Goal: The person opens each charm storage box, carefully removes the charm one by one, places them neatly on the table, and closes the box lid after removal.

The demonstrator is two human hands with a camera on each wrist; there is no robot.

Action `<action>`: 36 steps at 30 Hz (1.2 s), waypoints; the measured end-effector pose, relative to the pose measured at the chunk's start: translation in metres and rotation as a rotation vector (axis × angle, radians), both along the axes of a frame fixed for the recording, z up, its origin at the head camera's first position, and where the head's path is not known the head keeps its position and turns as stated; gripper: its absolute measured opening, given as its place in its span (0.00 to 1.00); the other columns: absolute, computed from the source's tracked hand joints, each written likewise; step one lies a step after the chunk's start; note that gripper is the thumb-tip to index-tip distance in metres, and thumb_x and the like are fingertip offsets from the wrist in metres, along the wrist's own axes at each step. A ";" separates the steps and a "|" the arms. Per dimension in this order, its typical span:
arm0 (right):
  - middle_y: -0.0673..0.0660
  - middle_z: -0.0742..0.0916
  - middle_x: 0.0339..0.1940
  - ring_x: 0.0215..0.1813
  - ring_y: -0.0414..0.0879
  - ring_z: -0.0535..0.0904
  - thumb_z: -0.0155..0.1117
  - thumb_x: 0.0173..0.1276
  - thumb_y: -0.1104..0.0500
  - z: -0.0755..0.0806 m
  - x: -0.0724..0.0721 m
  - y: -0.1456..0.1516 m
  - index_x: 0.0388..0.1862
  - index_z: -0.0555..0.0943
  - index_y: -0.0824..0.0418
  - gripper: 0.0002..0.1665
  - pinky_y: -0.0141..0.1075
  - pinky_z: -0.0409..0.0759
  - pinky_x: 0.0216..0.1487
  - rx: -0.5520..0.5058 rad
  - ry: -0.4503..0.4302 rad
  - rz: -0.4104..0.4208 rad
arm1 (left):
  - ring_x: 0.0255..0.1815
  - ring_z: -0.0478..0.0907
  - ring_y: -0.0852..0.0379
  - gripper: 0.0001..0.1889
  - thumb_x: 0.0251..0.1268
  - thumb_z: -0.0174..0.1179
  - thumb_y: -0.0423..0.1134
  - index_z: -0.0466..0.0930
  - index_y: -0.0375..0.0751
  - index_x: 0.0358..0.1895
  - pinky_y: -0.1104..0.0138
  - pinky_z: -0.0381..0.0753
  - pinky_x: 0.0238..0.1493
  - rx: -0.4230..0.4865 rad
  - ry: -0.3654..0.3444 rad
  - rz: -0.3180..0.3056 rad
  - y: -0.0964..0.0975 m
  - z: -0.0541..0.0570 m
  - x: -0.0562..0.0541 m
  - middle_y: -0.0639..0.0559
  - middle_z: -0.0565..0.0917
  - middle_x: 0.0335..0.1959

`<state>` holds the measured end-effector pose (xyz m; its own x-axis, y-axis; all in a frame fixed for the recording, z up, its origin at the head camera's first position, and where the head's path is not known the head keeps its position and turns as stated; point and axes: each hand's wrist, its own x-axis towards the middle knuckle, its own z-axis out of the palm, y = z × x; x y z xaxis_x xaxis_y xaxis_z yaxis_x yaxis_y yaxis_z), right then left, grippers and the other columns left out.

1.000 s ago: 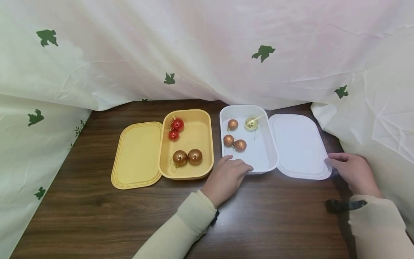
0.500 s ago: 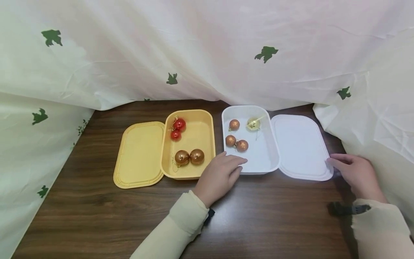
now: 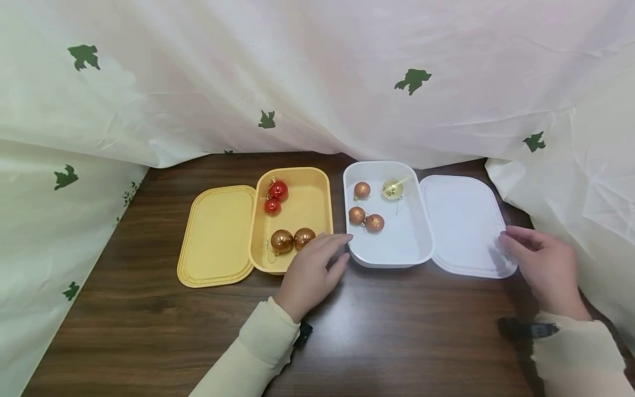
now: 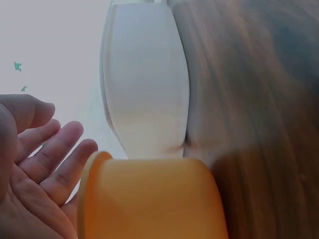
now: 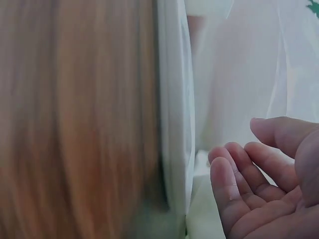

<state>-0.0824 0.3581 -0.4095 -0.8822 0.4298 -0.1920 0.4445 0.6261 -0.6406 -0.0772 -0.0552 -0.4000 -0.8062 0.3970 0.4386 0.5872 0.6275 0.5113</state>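
In the head view my left hand (image 3: 310, 275) hovers over the near right corner of the yellow box (image 3: 327, 193), fingers loosely extended and holding nothing. Below it, partly covered, lie two shiny brown Christmas baubles (image 3: 282, 241); two red baubles (image 3: 279, 190) sit farther back in that box. The white box (image 3: 389, 262) contains several copper baubles (image 3: 374, 223) and a pale gold bauble (image 3: 392, 189). My right hand (image 3: 548, 270) is beside the right edge of the white lid (image 3: 461, 226). In the right wrist view its fingers look relaxed, with nothing between them.
A yellow lid (image 3: 218, 237) lies flat against the left side of the yellow box. White cloth (image 3: 317, 71) with green bird shapes hangs behind and along both sides of the dark wooden table (image 3: 397, 331).
My left hand has moved left, from the white box's near edge to the yellow box's near corner. The right hand has shifted slightly at the white lid's edge. The view has drifted a little.
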 end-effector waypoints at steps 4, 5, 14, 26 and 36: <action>0.64 0.82 0.62 0.56 0.49 0.74 0.62 0.68 0.34 0.002 -0.001 -0.011 0.68 0.78 0.57 0.39 0.27 0.72 0.38 0.016 0.050 0.024 | 0.59 0.80 0.55 0.18 0.68 0.64 0.37 0.82 0.43 0.60 0.62 0.75 0.65 0.021 -0.011 0.031 -0.006 -0.001 0.001 0.50 0.84 0.57; 0.64 0.82 0.63 0.59 0.51 0.73 0.62 0.68 0.35 0.003 -0.001 -0.013 0.68 0.78 0.57 0.38 0.27 0.71 0.40 0.011 0.058 0.030 | 0.59 0.80 0.54 0.18 0.68 0.64 0.37 0.82 0.43 0.60 0.62 0.77 0.64 0.030 -0.013 0.041 -0.008 -0.001 0.002 0.50 0.84 0.57; 0.53 0.84 0.60 0.65 0.48 0.70 0.63 0.68 0.34 0.009 -0.002 -0.034 0.67 0.80 0.53 0.36 0.31 0.68 0.50 -0.023 0.100 0.068 | 0.54 0.83 0.53 0.19 0.67 0.66 0.35 0.82 0.41 0.60 0.59 0.82 0.57 0.095 -0.022 0.086 -0.025 -0.002 0.001 0.48 0.85 0.54; 0.55 0.85 0.59 0.62 0.41 0.72 0.65 0.67 0.36 0.016 -0.003 -0.054 0.63 0.82 0.52 0.32 0.29 0.68 0.52 -0.014 0.180 0.127 | 0.50 0.84 0.47 0.19 0.64 0.67 0.30 0.82 0.38 0.59 0.56 0.84 0.52 0.164 -0.022 0.181 -0.050 0.002 -0.001 0.44 0.86 0.52; 0.59 0.86 0.57 0.57 0.34 0.75 0.66 0.67 0.38 0.026 -0.003 -0.072 0.61 0.83 0.54 0.31 0.25 0.69 0.49 -0.020 0.227 0.173 | 0.54 0.83 0.48 0.19 0.65 0.67 0.31 0.82 0.39 0.59 0.52 0.81 0.56 0.205 -0.034 0.270 -0.071 0.000 -0.005 0.44 0.86 0.53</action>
<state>-0.0856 0.2863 -0.3833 -0.9637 0.2668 0.0121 0.1753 0.6662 -0.7249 -0.0824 -0.1260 -0.3998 -0.8856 0.0739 0.4586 0.3946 0.6404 0.6589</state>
